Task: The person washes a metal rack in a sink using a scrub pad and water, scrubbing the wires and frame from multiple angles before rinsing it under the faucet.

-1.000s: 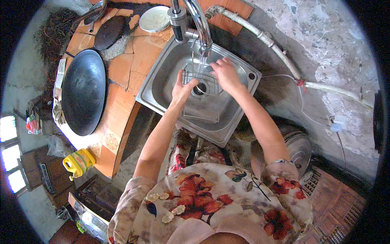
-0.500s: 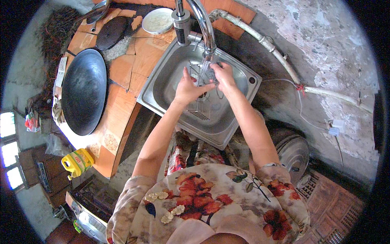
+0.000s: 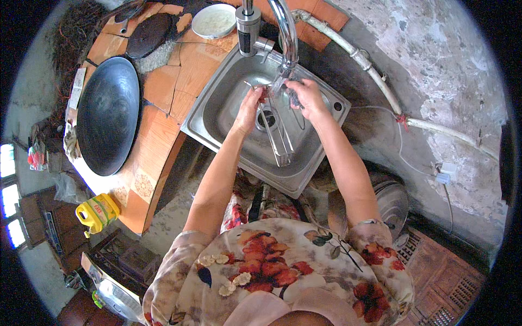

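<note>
A thin metal wire rack [image 3: 280,142] hangs at a slant over the steel sink [image 3: 217,117]. My left hand [image 3: 250,111] is closed on its upper end, under the tap. My right hand [image 3: 309,99] is closed round a dark grey mesh scouring pad [image 3: 294,100], close to the rack's upper wires. Water runs from the curved chrome tap [image 3: 290,41] between my two hands. Below the rack, the round drain [image 3: 266,120] shows in the basin. My fingertips are partly hidden behind the wires and the water.
Left of the sink, a large black wok [image 3: 109,117] stands on the tiled counter [image 3: 187,81]. Behind it lie a dark round lid [image 3: 150,35] and a white bowl [image 3: 213,22]. A yellow jug [image 3: 98,213] stands by the counter's near edge. A pipe [image 3: 375,73] runs along the right wall.
The rack's lower end has swung nearer to me and right. My left hand has gone from spread fingers to a grip on its upper end. My right hand has shifted slightly right.
</note>
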The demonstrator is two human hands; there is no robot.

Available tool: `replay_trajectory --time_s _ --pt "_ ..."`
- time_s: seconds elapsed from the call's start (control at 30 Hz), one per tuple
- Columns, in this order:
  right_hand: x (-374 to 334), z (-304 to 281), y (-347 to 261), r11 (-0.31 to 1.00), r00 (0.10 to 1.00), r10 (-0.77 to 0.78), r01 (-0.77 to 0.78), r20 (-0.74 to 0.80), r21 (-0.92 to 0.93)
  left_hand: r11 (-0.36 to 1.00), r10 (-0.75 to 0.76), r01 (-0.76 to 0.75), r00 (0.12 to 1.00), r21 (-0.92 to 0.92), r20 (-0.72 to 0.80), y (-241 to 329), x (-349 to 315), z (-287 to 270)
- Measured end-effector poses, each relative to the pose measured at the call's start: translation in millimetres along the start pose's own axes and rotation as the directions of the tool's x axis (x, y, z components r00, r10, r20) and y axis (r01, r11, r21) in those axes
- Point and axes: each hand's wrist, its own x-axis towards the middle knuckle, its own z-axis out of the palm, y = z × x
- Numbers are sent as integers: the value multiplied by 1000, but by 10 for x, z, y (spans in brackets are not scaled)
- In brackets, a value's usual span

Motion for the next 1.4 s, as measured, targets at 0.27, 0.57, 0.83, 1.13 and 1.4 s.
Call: replay_trajectory --time_s 0.27,0.57,0.83,1.13,1.4 --pt "-78 -85 5 998 998 -66 66 4 -12 954 -11 -37 988 298 156 70 -104 0" --pt "-132 -12 -11 949 994 -22 -12 105 316 979 -162 166 986 -114 44 -227 -270 56" --pt "-125 59 -33 852 964 10 -148 267 503 885 -192 335 895 -322 403 -302 -382 -2" --pt "-11 6 -56 754 915 -84 -201 395 626 584 -100 383 909 -715 405 -351 -412 232" --pt "-249 -85 -137 354 811 -573 375 119 -857 556 -251 517 851 -651 461 -144 -439 -33"
